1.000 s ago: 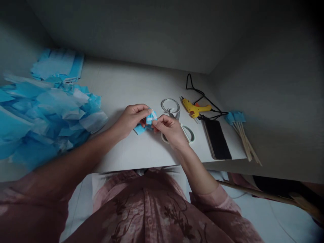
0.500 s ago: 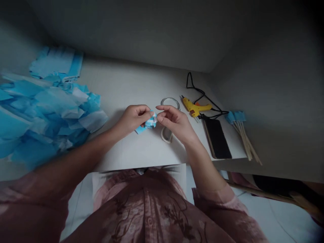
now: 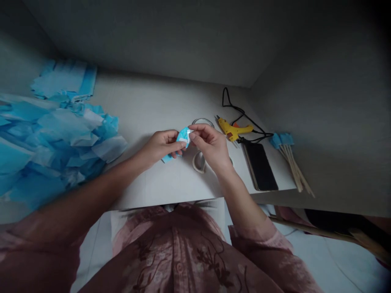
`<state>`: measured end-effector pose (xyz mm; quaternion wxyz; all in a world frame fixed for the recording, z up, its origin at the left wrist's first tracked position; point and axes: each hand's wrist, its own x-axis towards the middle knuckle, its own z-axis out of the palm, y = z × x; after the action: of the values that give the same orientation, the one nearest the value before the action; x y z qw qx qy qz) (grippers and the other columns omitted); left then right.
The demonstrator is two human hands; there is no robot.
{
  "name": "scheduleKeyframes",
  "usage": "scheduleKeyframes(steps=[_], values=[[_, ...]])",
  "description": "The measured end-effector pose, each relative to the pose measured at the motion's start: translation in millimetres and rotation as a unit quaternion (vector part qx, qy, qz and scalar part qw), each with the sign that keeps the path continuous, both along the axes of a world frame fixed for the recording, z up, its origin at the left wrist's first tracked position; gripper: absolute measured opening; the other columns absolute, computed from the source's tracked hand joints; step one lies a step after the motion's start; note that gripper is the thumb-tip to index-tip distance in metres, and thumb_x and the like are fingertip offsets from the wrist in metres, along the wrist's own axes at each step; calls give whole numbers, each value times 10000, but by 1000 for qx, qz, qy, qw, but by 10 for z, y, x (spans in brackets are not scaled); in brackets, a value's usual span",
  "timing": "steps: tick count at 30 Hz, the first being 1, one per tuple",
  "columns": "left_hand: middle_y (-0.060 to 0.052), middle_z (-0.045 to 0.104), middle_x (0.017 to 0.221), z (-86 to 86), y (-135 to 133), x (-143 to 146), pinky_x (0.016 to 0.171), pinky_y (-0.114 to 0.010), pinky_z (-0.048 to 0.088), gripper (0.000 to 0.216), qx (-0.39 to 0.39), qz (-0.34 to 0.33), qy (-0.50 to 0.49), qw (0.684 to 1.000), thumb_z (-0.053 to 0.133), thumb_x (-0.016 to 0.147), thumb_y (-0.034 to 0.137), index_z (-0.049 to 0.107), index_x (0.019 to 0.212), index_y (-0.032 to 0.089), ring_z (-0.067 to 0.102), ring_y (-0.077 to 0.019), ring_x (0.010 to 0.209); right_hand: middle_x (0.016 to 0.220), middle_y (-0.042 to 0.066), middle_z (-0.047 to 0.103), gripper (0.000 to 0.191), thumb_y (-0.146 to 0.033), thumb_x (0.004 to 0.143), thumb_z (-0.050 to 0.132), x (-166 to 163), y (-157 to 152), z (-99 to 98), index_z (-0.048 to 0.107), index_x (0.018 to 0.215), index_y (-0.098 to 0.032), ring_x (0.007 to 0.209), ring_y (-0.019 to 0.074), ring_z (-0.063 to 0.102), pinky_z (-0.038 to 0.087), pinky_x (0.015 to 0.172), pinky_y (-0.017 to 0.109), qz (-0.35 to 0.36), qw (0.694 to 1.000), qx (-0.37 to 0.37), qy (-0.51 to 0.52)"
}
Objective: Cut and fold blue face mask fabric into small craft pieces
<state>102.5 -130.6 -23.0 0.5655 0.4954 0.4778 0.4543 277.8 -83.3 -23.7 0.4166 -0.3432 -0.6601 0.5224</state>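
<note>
A small folded piece of blue and white sheet material [image 3: 183, 136] is held up between my two hands over the white table. My left hand [image 3: 163, 145] is closed on its left side, the thumb pressed across the front. On its right edge, the thumb and forefinger of my right hand [image 3: 210, 144] pinch the material. Another blue bit [image 3: 166, 158] shows below my left fingers; whether it joins the held piece I cannot tell. Behind and below my right hand lie a roll of tape [image 3: 199, 162] and a ring-shaped roll [image 3: 203, 121], both partly hidden.
A heap of blue and white sheets [image 3: 61, 142] covers the left, with a stack [image 3: 65, 79] behind it. To the right are a yellow glue gun [image 3: 235, 129] with a black cord, a phone [image 3: 261, 167], and several sticks with blue tops [image 3: 290, 158]. The table's front edge [image 3: 171, 202] is near my body.
My right hand has moved in and now pinches the piece's right edge. The piece looks smoother and raised, where layered strips showed before. The view has shifted slightly.
</note>
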Motion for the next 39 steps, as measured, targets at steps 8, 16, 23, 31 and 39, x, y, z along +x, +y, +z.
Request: scheduleKeyframes(steps=[8, 16, 23, 31, 39], values=[[-3, 650, 666, 20, -20, -5, 527, -202, 442, 205, 11, 24, 17, 999, 720, 761, 335, 620, 735, 158, 544, -83, 553, 794, -10, 655, 288, -376, 843, 729, 24, 1, 38, 691, 1092, -234, 741, 145, 611, 522, 740, 313, 28, 999, 5, -33], [25, 591, 599, -7, -15, -3, 510, -191, 432, 184, 26, 25, 44, 998, 697, 742, 301, 579, 698, 167, 525, -78, 529, 750, -25, 612, 308, -310, 875, 687, 73, 37, 66, 705, 1165, -207, 680, 127, 542, 424, 649, 276, 73, 991, 58, -97], [33, 561, 565, -8, 3, -23, 498, -194, 420, 180, 37, 36, 78, 996, 672, 741, 291, 551, 673, 178, 507, -80, 509, 792, -14, 645, 368, -264, 863, 667, 138, 74, 166, 712, 1226, -220, 703, 132, 557, 449, 687, 288, 68, 985, 75, -140], [35, 560, 552, -9, 5, -11, 490, -191, 409, 181, 28, 63, 75, 995, 677, 747, 289, 549, 681, 179, 509, -81, 496, 848, -3, 673, 349, -266, 815, 690, 79, 18, 32, 711, 1162, -236, 785, 144, 612, 510, 779, 317, 57, 997, 13, -59], [37, 540, 562, -17, 1, -9, 477, -196, 378, 231, 58, 78, 113, 989, 672, 737, 322, 513, 645, 183, 485, -81, 505, 827, -1, 668, 215, -271, 872, 659, 67, -25, 46, 705, 1073, -211, 751, 138, 612, 484, 720, 292, -21, 990, 91, -107]])
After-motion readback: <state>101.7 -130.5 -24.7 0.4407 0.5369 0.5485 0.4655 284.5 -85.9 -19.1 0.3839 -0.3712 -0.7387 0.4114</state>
